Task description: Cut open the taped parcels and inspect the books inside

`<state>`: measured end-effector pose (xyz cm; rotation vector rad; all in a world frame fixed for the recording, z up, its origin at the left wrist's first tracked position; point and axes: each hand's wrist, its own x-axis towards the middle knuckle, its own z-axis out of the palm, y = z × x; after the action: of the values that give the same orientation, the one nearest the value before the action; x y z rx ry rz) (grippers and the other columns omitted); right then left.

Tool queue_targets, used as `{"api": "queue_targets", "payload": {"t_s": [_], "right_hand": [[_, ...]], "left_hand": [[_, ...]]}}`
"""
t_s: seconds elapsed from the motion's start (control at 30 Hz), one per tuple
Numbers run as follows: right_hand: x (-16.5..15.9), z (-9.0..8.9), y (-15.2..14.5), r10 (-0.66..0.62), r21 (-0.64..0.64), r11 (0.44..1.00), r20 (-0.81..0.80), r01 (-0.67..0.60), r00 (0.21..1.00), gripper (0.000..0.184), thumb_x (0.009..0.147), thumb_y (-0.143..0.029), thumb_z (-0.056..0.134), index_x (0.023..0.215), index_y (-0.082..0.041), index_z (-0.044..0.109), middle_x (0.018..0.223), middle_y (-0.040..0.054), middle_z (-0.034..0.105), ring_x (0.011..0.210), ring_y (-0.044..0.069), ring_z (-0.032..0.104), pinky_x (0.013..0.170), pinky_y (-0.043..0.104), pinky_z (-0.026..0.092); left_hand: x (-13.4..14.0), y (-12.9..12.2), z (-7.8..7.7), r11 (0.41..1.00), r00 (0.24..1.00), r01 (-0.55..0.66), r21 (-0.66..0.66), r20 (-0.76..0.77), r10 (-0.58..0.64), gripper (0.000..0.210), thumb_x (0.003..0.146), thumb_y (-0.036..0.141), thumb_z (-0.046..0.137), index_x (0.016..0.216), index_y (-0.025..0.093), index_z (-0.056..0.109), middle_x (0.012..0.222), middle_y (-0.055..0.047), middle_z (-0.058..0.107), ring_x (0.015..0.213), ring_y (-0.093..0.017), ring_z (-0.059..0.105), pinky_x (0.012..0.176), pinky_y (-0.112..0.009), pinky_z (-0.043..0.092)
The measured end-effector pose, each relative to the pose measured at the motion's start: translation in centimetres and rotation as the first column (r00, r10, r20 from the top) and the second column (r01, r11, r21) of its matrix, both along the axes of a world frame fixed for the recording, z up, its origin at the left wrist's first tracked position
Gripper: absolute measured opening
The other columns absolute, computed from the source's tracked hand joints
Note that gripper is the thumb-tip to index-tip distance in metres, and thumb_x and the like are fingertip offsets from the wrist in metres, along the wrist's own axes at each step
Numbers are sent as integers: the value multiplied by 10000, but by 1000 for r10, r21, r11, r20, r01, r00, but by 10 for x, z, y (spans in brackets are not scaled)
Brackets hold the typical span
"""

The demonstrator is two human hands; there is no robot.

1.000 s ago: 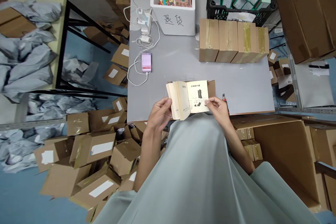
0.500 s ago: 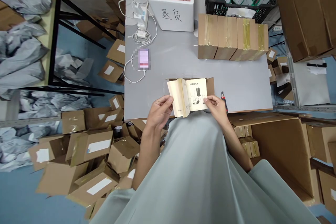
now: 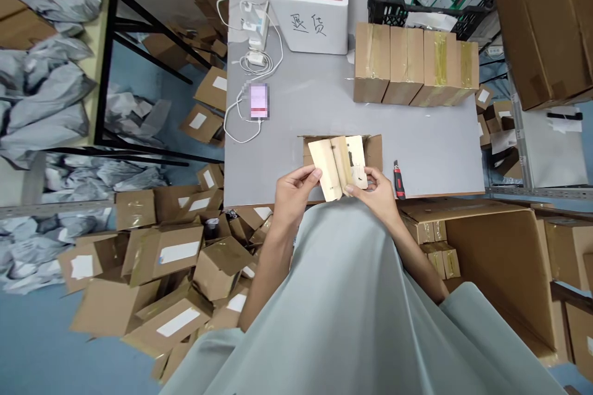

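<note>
A small open book (image 3: 327, 170) with cream pages is held between my two hands above the table's front edge. My left hand (image 3: 299, 188) pinches its left side, thumb on the page. On the opposite side, my right hand (image 3: 376, 192) grips the right part, with the thumb across the lower pages near the fold. Some pages stand raised in the middle, and a dark drawing shows partly on the right page. Behind the book lies an open cardboard box (image 3: 374, 151), mostly hidden by it. A red and black utility knife (image 3: 399, 182) rests right of my right hand.
On the grey table (image 3: 296, 99) stand a white foam bin (image 3: 319, 37) with books, a row of taped cartons (image 3: 407, 68), a black crate (image 3: 393, 11) and a phone (image 3: 259, 102) on a cable. Cardboard boxes (image 3: 176, 259) crowd the floor at left; a large open carton (image 3: 500, 265) stands at right.
The book has tilted and its middle pages have lifted, covering part of the right page. My right thumb has moved left over the pages. The view has shifted slightly.
</note>
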<state>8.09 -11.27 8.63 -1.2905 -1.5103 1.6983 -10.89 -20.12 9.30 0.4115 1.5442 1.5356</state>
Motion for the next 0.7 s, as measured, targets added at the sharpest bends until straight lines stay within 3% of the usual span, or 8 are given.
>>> {"api": "queue_targets", "payload": {"t_s": [0.33,0.53,0.7], "right_hand": [[4,-3,0,-6,90,996,-46,10,999,532,949,-757,671,987,-234,760,1033,88,785,1001,256,733,870,362,615],[0,-9,-3,54,43,998,-37,-52,998,571,901,-753,743,1142,-239,802,1239,126,792,1063,277,734,813,372,624],[-4,-7,-4,81,88,993,-63,-75,995,554,979,-755,638,1081,-237,804,1156,110,804,1063,274,743,901,388,622]], "left_hand": [[-12,-8,11,999,987,-39,33,160,33,535,635,577,1052,944,179,874,993,-115,865,972,-296,821,913,-427,668],[-13,-18,16,998,984,-52,34,173,46,517,657,570,1046,944,177,874,979,-107,864,957,-277,822,905,-403,671],[-12,-22,17,997,984,-69,36,170,62,532,648,576,1049,945,170,876,981,-115,863,949,-284,821,898,-412,672]]}}
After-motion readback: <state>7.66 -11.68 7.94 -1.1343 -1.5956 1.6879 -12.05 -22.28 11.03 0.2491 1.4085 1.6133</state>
